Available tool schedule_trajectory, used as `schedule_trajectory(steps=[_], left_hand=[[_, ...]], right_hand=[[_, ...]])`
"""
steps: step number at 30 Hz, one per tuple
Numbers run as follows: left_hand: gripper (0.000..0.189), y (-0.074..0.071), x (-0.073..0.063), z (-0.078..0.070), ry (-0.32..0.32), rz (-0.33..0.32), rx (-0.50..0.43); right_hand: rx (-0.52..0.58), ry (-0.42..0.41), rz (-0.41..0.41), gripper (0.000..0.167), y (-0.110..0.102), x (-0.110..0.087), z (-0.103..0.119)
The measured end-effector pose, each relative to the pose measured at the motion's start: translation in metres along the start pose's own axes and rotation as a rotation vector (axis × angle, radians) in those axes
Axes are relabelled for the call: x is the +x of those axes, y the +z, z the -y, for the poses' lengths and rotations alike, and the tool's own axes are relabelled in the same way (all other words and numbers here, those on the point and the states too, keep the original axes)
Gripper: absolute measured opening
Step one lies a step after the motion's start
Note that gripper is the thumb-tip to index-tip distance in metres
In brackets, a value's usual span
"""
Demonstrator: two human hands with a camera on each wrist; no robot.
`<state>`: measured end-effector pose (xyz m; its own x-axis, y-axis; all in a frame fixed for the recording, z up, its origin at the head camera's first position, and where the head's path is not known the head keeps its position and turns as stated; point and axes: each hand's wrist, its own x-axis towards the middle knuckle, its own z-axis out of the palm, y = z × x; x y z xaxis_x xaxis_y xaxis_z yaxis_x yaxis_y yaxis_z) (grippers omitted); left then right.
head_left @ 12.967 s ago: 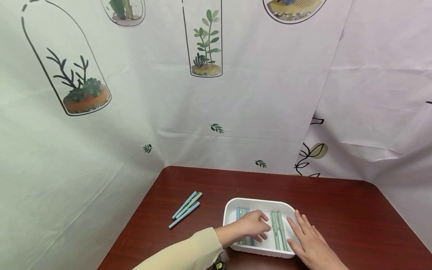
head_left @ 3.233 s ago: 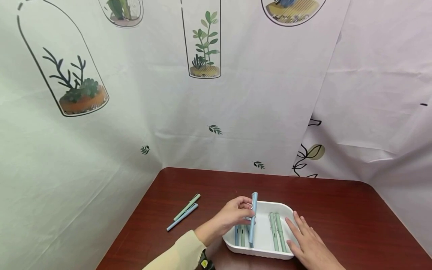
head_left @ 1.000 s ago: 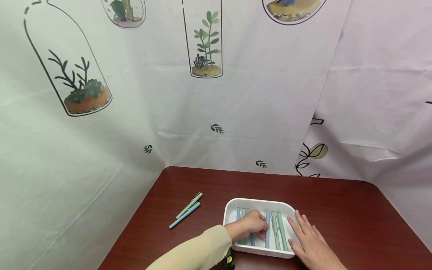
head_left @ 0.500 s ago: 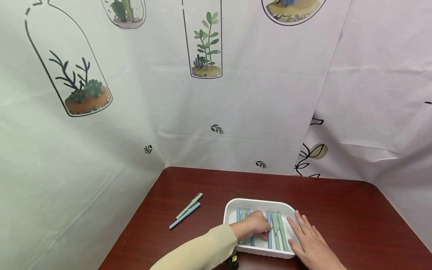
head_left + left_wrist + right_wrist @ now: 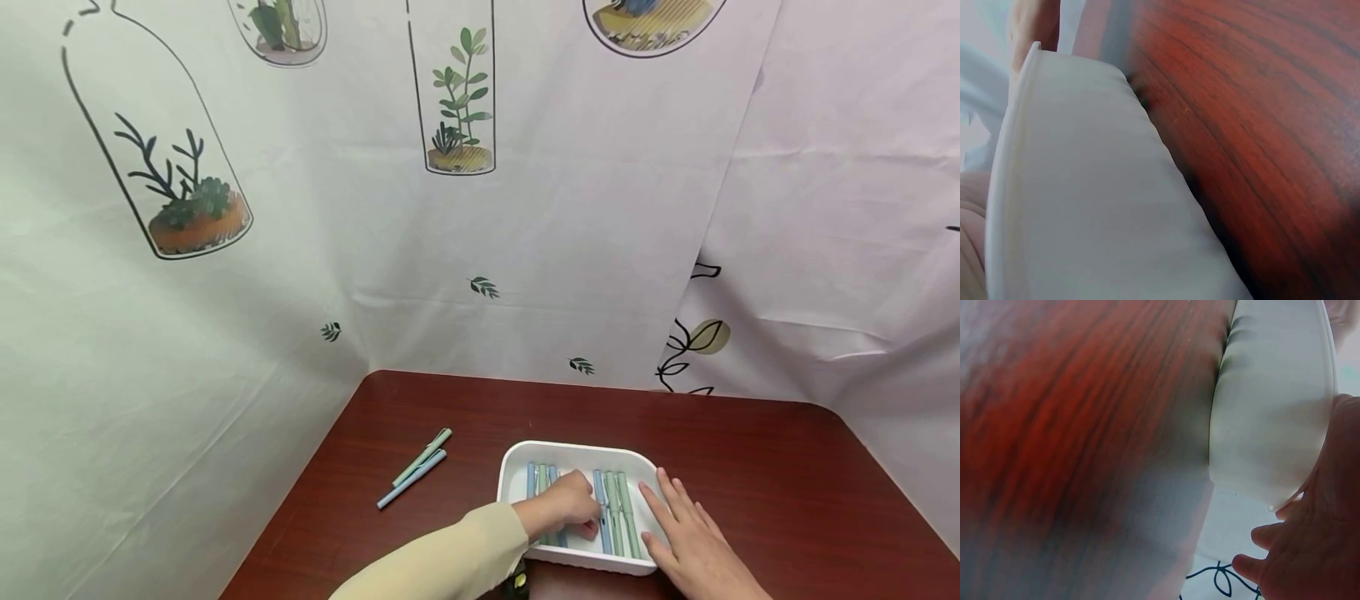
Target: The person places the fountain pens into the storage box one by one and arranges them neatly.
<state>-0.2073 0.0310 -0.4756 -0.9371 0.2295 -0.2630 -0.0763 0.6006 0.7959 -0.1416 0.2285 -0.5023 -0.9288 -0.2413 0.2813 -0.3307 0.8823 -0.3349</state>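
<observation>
My left hand (image 5: 567, 502) reaches into a white tray (image 5: 577, 560), fingers bent, fingertips right at the left side of a blue pen (image 5: 606, 537). I cannot tell whether they pinch it. That pen lies alongside two green pens (image 5: 615, 517) in the right half. Partly hidden under the left hand and wrist are a blue pen (image 5: 531, 481), a green pen (image 5: 542, 477) and another blue pen (image 5: 552, 475). My right hand (image 5: 693, 537) rests at the tray's right edge, fingers extended; the right wrist view shows it (image 5: 1316, 544) along the tray wall (image 5: 1272, 412).
On the dark red table (image 5: 712, 425), left of the tray, a loose green pen (image 5: 423, 456) lies against a loose blue pen (image 5: 412, 479). A printed cloth (image 5: 405, 233) hangs behind and beside the table. The tray's outer wall (image 5: 1097, 175) fills much of the left wrist view.
Since 13 seconds ago, one blue pen has gone from the table pile into the tray, carried by my left hand. Lately it has shifted right against the green pens. My right hand stays put.
</observation>
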Motion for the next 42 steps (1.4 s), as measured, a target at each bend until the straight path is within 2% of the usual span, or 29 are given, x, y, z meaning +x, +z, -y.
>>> schedule_trajectory(steps=[2, 6, 11, 14, 20, 25, 31, 42], left_hand=[[0.006, -0.001, -0.001, 0.000, 0.015, 0.008, -0.018], [0.016, -0.005, -0.005, -0.001, 0.060, 0.003, -0.057], [0.024, -0.020, -0.014, -0.007, 0.107, 0.006, -0.050], [0.025, -0.033, -0.019, -0.010, 0.158, 0.017, -0.018], [0.029, -0.059, -0.024, -0.013, 0.268, -0.008, 0.114], [0.031, -0.078, -0.027, -0.013, 0.289, -0.028, 0.156], [0.035, -0.100, -0.034, -0.008, 0.317, -0.028, 0.094], [0.034, -0.138, -0.042, 0.011, 0.358, -0.045, 0.077]], right_hand=[[-0.001, 0.005, 0.010, 0.063, -0.001, 0.000, 0.000], [-0.004, 0.007, 0.004, 0.063, -0.001, 0.001, -0.001], [-0.004, 0.015, 0.012, 0.063, -0.003, 0.001, -0.001], [-0.006, 0.023, 0.029, 0.063, -0.003, 0.002, 0.000], [-0.013, 0.036, 0.049, 0.065, -0.004, 0.003, 0.001], [-0.012, 0.040, 0.053, 0.065, -0.003, 0.003, 0.001], [0.007, 0.055, 0.074, 0.065, -0.001, 0.004, -0.001], [-0.002, 0.047, 0.080, 0.065, 0.000, 0.002, -0.001]])
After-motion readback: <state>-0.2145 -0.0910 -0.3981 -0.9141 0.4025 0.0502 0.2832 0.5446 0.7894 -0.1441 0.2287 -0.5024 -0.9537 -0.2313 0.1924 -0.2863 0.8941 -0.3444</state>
